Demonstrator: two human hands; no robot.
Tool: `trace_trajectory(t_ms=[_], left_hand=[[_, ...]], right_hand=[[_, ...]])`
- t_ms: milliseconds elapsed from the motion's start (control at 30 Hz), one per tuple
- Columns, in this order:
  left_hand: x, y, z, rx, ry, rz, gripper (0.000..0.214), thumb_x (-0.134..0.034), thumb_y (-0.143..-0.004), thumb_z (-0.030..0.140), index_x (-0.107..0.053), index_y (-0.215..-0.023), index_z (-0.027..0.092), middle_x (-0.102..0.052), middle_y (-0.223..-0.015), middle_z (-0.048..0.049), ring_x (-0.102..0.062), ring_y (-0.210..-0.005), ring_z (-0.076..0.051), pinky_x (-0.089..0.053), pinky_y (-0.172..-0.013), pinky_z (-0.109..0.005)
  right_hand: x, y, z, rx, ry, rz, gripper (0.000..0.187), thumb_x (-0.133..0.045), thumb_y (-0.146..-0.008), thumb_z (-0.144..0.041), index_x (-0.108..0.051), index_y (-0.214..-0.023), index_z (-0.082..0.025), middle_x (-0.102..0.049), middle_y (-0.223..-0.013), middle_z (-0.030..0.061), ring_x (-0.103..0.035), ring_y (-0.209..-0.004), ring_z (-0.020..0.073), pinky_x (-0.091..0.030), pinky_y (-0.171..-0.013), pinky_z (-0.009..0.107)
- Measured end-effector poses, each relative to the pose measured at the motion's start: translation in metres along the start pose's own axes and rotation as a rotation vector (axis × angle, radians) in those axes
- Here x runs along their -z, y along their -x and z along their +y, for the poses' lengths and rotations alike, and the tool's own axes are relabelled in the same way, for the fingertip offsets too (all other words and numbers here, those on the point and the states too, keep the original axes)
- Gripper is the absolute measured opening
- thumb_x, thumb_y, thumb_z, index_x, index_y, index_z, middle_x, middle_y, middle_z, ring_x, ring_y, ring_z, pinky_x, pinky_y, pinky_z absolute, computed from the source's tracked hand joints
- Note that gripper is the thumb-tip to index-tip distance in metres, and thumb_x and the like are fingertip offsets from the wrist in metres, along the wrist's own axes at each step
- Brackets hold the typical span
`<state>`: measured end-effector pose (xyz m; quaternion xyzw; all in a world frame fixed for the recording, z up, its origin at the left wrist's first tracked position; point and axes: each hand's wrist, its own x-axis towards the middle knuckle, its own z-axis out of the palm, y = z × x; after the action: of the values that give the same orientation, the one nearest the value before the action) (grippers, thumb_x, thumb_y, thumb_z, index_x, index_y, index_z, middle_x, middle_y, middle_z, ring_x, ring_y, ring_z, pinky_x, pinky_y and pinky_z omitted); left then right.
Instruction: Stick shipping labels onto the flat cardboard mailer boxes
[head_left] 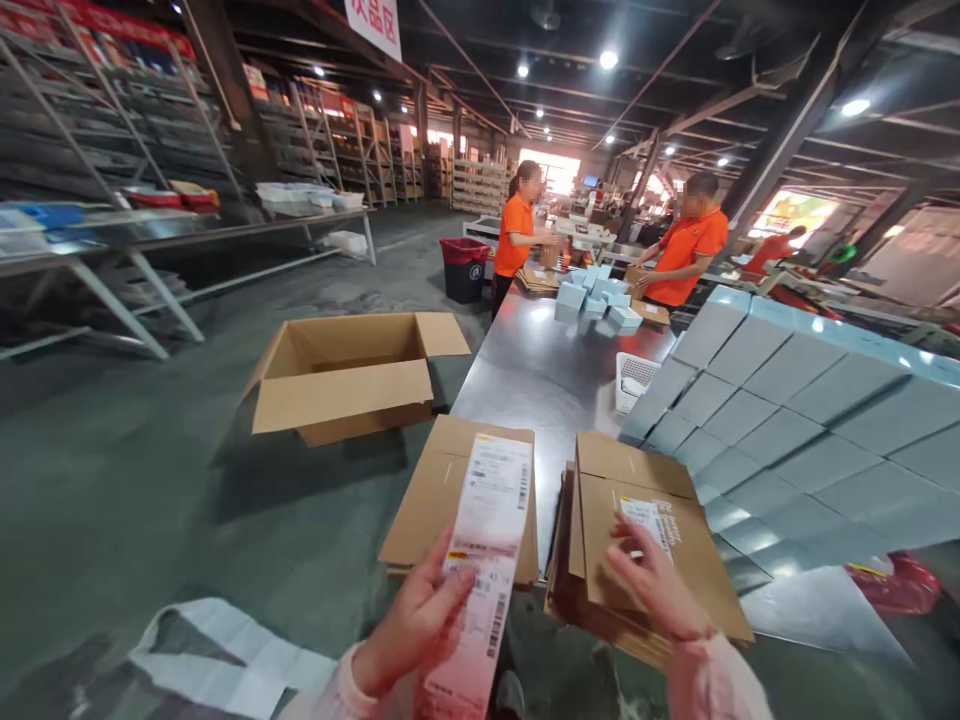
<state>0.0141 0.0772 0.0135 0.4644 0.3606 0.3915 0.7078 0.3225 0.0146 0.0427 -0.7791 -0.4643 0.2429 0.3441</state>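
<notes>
My left hand [427,610] is closed on a long strip of white shipping labels [491,510], thumb on top. The strip shows printed text and barcodes and runs toward me over a stack of flattened cardboard boxes [425,475]. My right hand [652,580] hovers over a second flattened-box stack [600,485], its fingers loosely bent and apart. Just beyond those fingertips, a white label [646,522] lies on the top box beside white print. Whether the fingertips touch the cardboard is unclear.
Pale blue boxes [810,400] are piled high on the right of the metal table [517,350]. A large open carton [345,395] stands left of it. White backing paper [225,665] lies on the floor. Two people in orange shirts [517,235] work at the far end.
</notes>
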Motion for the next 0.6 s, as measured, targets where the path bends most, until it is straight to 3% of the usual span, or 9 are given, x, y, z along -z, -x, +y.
trace_trajectory(t_ms=[67, 133, 200, 300, 367, 433, 500, 600], left_hand=[[-0.004, 0.001, -0.006, 0.005, -0.093, -0.098, 0.064, -0.068, -0.073, 0.051, -0.058, -0.126, 0.017, -0.067, -0.118, -0.0119, -0.06, -0.111, -0.03, -0.051, -0.091, -0.034], [-0.005, -0.003, -0.007, 0.022, -0.133, -0.057, 0.062, -0.07, -0.07, 0.05, -0.061, -0.122, 0.016, -0.067, -0.117, -0.0128, -0.061, -0.106, -0.028, -0.05, -0.089, -0.034], [0.0, -0.01, -0.007, 0.016, -0.079, 0.096, 0.064, -0.075, -0.063, 0.051, -0.063, -0.115, 0.014, -0.07, -0.108, -0.0132, -0.063, -0.098, -0.026, -0.05, -0.085, -0.034], [0.01, -0.019, -0.012, 0.035, -0.025, 0.226, 0.051, -0.076, -0.057, 0.051, -0.068, -0.087, 0.011, -0.071, -0.082, -0.0093, -0.062, -0.078, -0.021, -0.048, -0.072, -0.03], [0.013, -0.02, -0.019, 0.058, -0.054, 0.249, 0.044, -0.074, -0.059, 0.053, -0.066, -0.07, 0.011, -0.065, -0.066, -0.0045, -0.056, -0.064, -0.016, -0.043, -0.063, -0.026], [0.012, -0.02, -0.031, 0.044, -0.091, 0.341, 0.045, -0.071, -0.059, 0.056, -0.06, -0.059, 0.013, -0.057, -0.056, 0.0002, -0.048, -0.056, -0.012, -0.037, -0.057, -0.024], [0.009, -0.02, -0.044, 0.008, -0.129, 0.482, 0.048, -0.069, -0.058, 0.06, -0.049, -0.05, 0.017, -0.046, -0.049, 0.0041, -0.041, -0.052, -0.009, -0.033, -0.053, -0.023], [0.004, -0.022, -0.06, -0.034, -0.14, 0.665, 0.055, -0.068, -0.059, 0.062, -0.034, -0.046, 0.02, -0.033, -0.045, 0.0076, -0.032, -0.048, -0.007, -0.028, -0.048, -0.022]], right_hand=[[-0.062, 0.018, -0.035, 0.077, -0.46, -0.43, 0.086, -0.068, -0.055, -0.068, -0.057, -0.123, -0.017, -0.066, -0.11, 0.015, -0.065, -0.088, 0.0268, -0.055, -0.076, 0.041], [-0.115, 0.036, -0.058, 0.033, -0.643, -0.419, 0.068, -0.064, -0.066, -0.067, -0.064, -0.109, -0.014, -0.069, -0.107, 0.0151, -0.065, -0.094, 0.0272, -0.052, -0.086, 0.042], [-0.147, 0.045, -0.067, 0.043, -0.6, -0.441, 0.06, -0.063, -0.07, -0.065, -0.069, -0.097, -0.012, -0.071, -0.099, 0.0152, -0.066, -0.092, 0.0286, -0.052, -0.086, 0.044], [-0.159, 0.036, -0.07, 0.113, -0.507, -0.517, 0.059, -0.071, -0.063, -0.062, -0.07, -0.095, -0.013, -0.073, -0.091, 0.0124, -0.067, -0.084, 0.0277, -0.054, -0.079, 0.043], [-0.156, 0.018, -0.073, 0.109, -0.498, -0.46, 0.058, -0.074, -0.059, -0.061, -0.071, -0.093, -0.014, -0.073, -0.087, 0.0108, -0.067, -0.08, 0.0257, -0.055, -0.075, 0.04], [-0.154, 0.001, -0.078, 0.109, -0.439, -0.447, 0.053, -0.073, -0.058, -0.062, -0.073, -0.083, -0.015, -0.073, -0.08, 0.0099, -0.067, -0.075, 0.0242, -0.055, -0.072, 0.037], [-0.156, -0.008, -0.08, 0.116, -0.369, -0.525, 0.049, -0.072, -0.059, -0.062, -0.073, -0.073, -0.016, -0.072, -0.074, 0.0092, -0.066, -0.071, 0.0233, -0.054, -0.068, 0.035], [-0.166, -0.012, -0.072, 0.082, -0.344, -0.59, 0.047, -0.073, -0.058, -0.059, -0.073, -0.074, -0.015, -0.073, -0.073, 0.0091, -0.066, -0.069, 0.0229, -0.052, -0.065, 0.033]])
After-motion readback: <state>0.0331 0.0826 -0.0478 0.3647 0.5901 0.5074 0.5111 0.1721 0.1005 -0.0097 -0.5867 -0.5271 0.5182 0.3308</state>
